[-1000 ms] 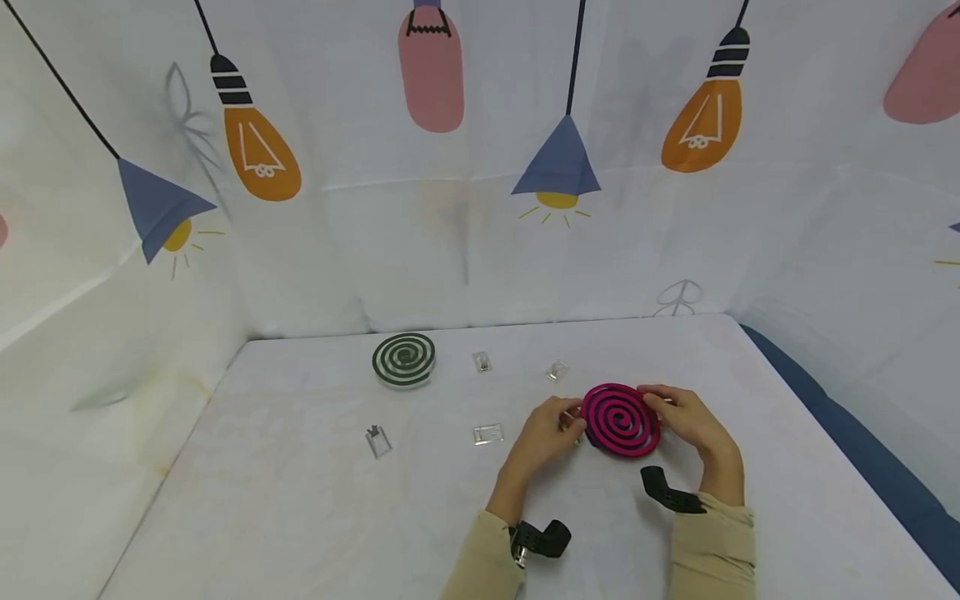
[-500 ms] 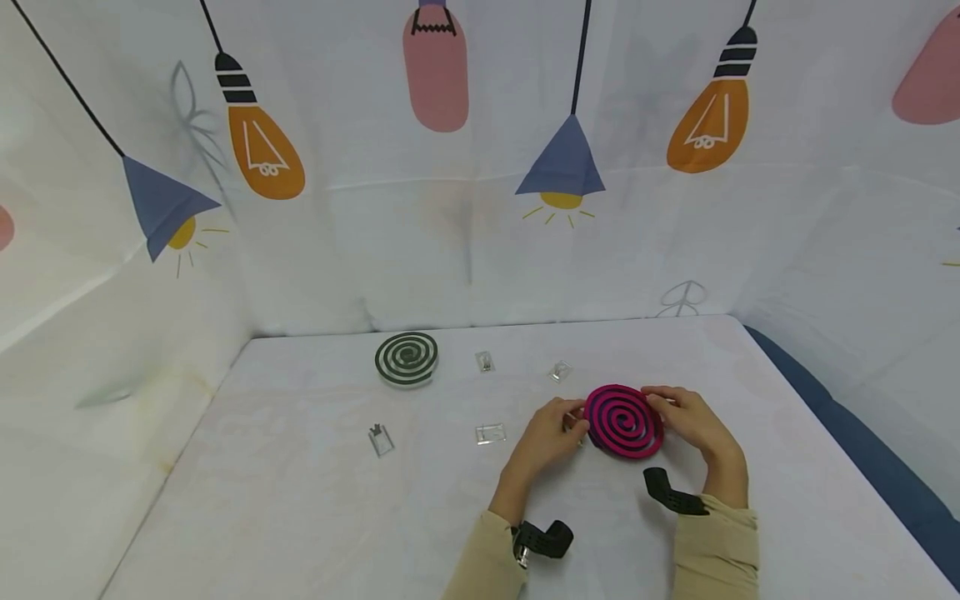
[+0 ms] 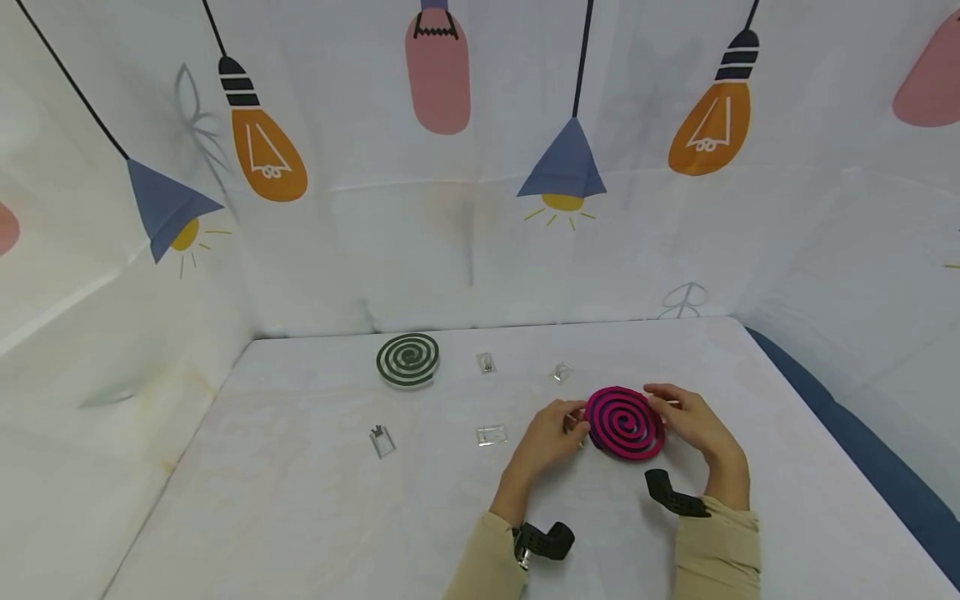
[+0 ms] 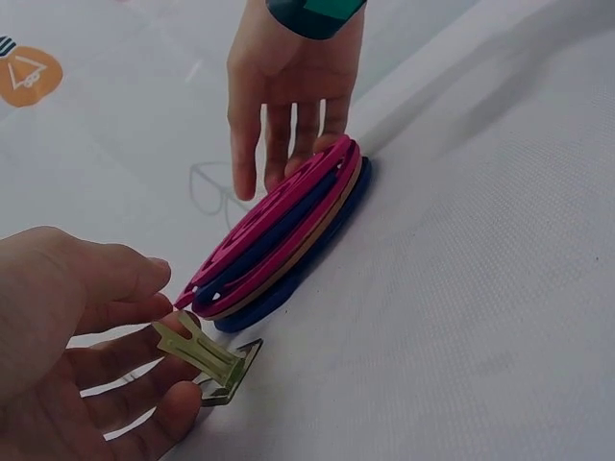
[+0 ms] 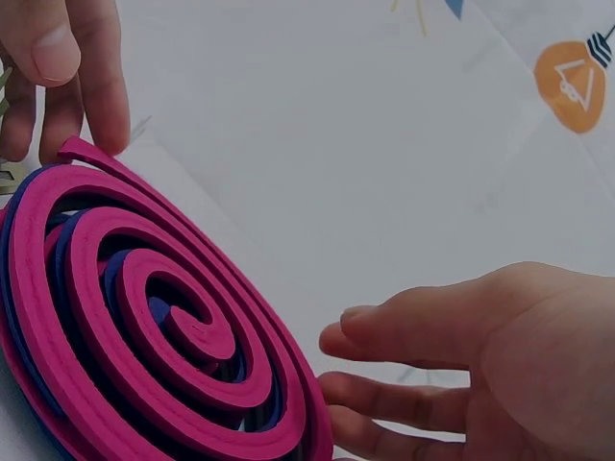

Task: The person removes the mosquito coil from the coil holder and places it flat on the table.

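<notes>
A stack of mosquito coils, pink on top with blue and tan layers below, is between my two hands at the right of the table. In the left wrist view the stack looks tilted. My left hand holds its left edge with thumb and fingers. Against those fingers stands a small metal coil stand with raised prongs. On the opposite edge, my right hand holds the stack, its thumb in front and its fingers behind. The right wrist view shows the pink spiral from above, with blue in its gaps.
A dark green mosquito coil lies at the back left of the white table. Several flat metal stands lie about, among them one at the left and one in the middle. A lamp-patterned white cloth rises behind the table.
The view shifts slightly, moving the whole scene a little to the right in the frame. Both hands and the stack of mosquito coils keep nearly the same pose.
</notes>
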### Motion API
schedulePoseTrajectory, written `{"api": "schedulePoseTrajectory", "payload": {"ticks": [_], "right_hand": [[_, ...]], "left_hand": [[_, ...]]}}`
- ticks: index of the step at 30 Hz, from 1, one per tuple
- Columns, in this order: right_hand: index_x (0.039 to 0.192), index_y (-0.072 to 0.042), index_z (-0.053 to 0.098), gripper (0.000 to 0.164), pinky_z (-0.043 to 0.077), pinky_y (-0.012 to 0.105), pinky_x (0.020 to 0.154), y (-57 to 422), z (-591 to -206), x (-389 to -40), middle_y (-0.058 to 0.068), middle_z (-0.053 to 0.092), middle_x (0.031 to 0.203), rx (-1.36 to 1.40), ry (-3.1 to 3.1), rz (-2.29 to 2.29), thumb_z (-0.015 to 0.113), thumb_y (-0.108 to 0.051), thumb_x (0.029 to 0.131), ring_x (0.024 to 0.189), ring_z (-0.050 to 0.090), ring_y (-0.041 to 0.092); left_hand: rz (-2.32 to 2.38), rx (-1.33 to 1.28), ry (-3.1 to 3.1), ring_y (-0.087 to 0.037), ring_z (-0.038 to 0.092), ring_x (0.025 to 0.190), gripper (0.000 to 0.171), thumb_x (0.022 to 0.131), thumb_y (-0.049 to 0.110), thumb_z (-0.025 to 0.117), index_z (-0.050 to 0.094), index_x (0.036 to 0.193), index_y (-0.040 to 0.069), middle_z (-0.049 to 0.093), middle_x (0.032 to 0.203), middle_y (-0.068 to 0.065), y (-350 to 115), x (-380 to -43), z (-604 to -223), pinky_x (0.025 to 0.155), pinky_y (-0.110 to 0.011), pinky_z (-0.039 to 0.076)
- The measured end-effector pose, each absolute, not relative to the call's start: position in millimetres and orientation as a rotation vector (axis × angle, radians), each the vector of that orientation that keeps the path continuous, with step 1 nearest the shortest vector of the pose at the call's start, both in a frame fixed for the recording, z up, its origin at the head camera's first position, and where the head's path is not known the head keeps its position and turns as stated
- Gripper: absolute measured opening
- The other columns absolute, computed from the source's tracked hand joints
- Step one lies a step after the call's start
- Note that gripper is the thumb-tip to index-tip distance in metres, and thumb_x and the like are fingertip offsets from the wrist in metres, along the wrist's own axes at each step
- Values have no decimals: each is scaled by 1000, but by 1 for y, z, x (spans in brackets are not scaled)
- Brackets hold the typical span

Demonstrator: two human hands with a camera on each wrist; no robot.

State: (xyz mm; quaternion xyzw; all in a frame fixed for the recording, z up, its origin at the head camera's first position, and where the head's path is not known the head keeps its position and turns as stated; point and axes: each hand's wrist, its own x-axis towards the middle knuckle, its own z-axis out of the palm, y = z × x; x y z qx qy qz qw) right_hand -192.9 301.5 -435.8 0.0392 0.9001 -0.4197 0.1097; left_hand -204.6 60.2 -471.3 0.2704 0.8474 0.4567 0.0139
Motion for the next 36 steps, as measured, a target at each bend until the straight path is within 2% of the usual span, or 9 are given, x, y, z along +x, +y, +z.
{"api": "schedulePoseTrajectory", "payload": {"ticks": [19,27,36], "right_hand": [[137,-1,43,44,45,52,95,292,-431,-199,27,47,132,36,2813,-1294,42,-25,100,122,44,42],[133,-3,48,38,40,56,96,277,-431,-205,26,53,128,-41,2868,-1377,45,-22,99,121,45,41],[129,-4,51,34,41,53,95,251,-430,-214,24,57,123,-191,2869,-1450,49,-18,98,117,50,36]], "left_hand": [[1509,699,2653,-14,63,89,30,90,12,59,62,119,8,65,102,-7,57,-207,-466,75,-17,48],[1641,737,2700,-14,64,88,27,90,8,59,62,117,8,66,98,-7,50,-212,-463,73,-16,50],[1733,609,2679,-13,63,90,27,90,7,58,62,117,10,65,99,-5,33,-217,-453,71,-17,50]]}}
